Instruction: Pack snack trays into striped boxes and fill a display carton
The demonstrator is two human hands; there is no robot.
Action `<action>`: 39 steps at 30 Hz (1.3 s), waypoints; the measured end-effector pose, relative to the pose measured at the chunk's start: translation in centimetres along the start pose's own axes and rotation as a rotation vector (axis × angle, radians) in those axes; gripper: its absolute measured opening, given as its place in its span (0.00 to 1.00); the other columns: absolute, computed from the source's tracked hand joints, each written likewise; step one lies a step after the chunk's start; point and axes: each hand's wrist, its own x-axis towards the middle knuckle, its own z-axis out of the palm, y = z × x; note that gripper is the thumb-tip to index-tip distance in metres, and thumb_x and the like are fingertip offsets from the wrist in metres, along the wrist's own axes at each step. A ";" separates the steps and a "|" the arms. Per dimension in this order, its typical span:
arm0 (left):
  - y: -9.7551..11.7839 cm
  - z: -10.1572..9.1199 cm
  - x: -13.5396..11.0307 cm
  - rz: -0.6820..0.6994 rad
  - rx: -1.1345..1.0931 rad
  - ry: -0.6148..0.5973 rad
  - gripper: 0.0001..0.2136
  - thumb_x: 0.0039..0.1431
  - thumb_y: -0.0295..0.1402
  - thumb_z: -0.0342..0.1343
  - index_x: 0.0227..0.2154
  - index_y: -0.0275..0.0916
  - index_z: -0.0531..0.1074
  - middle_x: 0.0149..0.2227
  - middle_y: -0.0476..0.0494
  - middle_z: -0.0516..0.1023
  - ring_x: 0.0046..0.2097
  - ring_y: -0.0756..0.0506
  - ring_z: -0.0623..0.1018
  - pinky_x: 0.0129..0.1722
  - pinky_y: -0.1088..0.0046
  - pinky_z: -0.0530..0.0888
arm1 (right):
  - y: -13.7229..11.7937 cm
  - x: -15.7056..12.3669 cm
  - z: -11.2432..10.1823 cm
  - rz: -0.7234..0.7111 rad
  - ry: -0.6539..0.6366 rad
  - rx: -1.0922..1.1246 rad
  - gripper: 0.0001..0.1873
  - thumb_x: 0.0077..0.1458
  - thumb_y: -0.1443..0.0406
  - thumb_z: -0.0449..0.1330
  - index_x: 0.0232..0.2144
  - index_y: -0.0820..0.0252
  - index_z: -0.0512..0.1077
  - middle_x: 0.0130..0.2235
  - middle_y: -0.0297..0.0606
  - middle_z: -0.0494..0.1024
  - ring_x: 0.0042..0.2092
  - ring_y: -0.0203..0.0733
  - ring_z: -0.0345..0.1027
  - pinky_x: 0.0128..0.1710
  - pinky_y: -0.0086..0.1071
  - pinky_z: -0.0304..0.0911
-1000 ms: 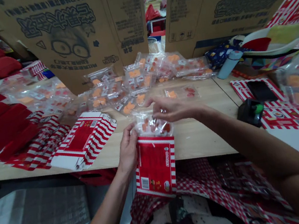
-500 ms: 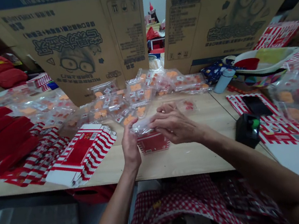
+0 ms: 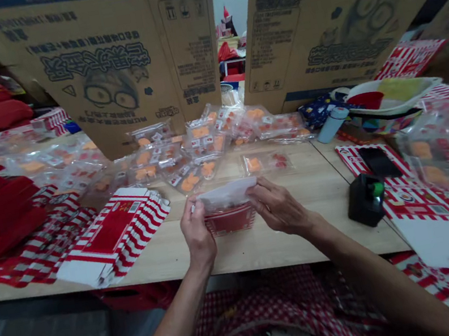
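A small red-and-white striped carton [image 3: 231,222] stands on the wooden table in front of me, its white top flap [image 3: 228,192] tilted up. Clear plastic shows in the opening beneath the flap. My left hand [image 3: 198,235] is closed around the carton's left side, thumb near the flap's left end. At the flap's right corner, my right hand [image 3: 279,205] pinches it between thumb and fingers. Just behind lies a clear packet [image 3: 266,162] with an orange piece and a red piece inside.
Many clear packets [image 3: 162,155] are heaped at the back. Flattened striped cartons [image 3: 118,229] lie left, beside red ones. At right are a black tape dispenser [image 3: 366,200], a dark phone-like slab [image 3: 379,161], a light-blue bottle [image 3: 332,124] and a white basin [image 3: 397,95]. Large cardboard boxes [image 3: 110,49] stand behind.
My right hand has moved right, from over the carton's top to the flap's corner. The white flap now shows spread across the opening. My left hand stays at the left side.
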 end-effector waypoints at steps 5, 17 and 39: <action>0.3 0.0 0.3 0.004 0.111 0.028 0.11 0.52 0.28 0.56 0.40 0.39 0.73 0.28 0.53 0.68 0.26 0.53 0.64 0.25 0.80 0.62 | 0.0 0.9 -0.6 0.021 -0.157 -0.086 0.13 0.69 0.65 0.49 0.32 0.59 0.67 0.35 0.44 0.70 0.43 0.50 0.65 0.49 0.47 0.67; 2.2 1.8 1.1 -0.275 -0.027 0.104 0.12 0.38 0.25 0.52 0.31 0.39 0.68 0.21 0.57 0.63 0.21 0.54 0.62 0.21 0.80 0.58 | -0.9 -2.0 1.5 -0.055 0.145 -0.221 0.07 0.61 0.71 0.54 0.42 0.62 0.68 0.62 0.60 0.59 0.59 0.61 0.63 0.54 0.53 0.67; -3.6 -0.5 0.5 0.429 0.305 -0.003 0.07 0.66 0.36 0.56 0.37 0.39 0.74 0.36 0.46 0.74 0.42 0.47 0.75 0.46 0.72 0.71 | -0.1 -2.9 6.0 0.221 0.564 0.107 0.22 0.67 0.70 0.49 0.61 0.54 0.66 0.55 0.47 0.75 0.58 0.49 0.70 0.56 0.45 0.69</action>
